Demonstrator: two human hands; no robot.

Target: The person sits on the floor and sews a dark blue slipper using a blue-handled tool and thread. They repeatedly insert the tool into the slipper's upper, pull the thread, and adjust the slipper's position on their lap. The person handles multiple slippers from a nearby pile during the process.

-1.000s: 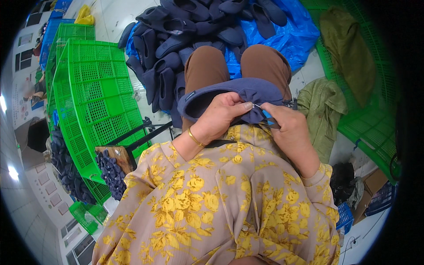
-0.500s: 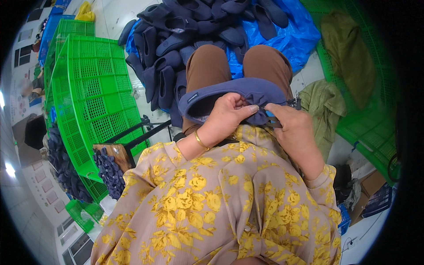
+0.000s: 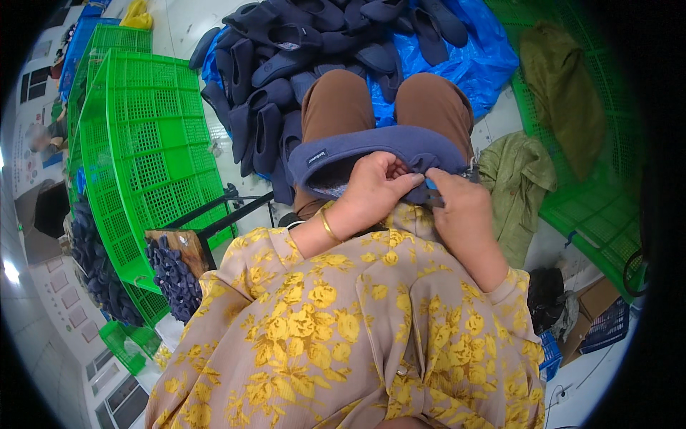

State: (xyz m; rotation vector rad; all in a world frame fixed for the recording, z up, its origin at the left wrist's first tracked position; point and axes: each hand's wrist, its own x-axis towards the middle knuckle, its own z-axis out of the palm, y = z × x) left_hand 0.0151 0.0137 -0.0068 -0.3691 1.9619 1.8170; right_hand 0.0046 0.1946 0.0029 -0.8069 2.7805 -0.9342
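Looking down from the head camera, a navy slipper upper (image 3: 371, 154) lies across the person's lap, over the brown-trousered knees. The left hand (image 3: 375, 189) closes on its near edge, pinching the fabric between thumb and fingers. The right hand (image 3: 457, 207) grips a small blue-handled trimming tool (image 3: 437, 191) pressed against that same edge, just beside the left fingertips. Trimming looks to be underway on this one piece. A large heap of navy slipper pieces (image 3: 314, 50) sits on blue plastic sheeting (image 3: 471, 64) beyond the knees, apparently waiting, while green crates (image 3: 143, 143) stand at the person's left with more dark pieces (image 3: 171, 275) beside them.
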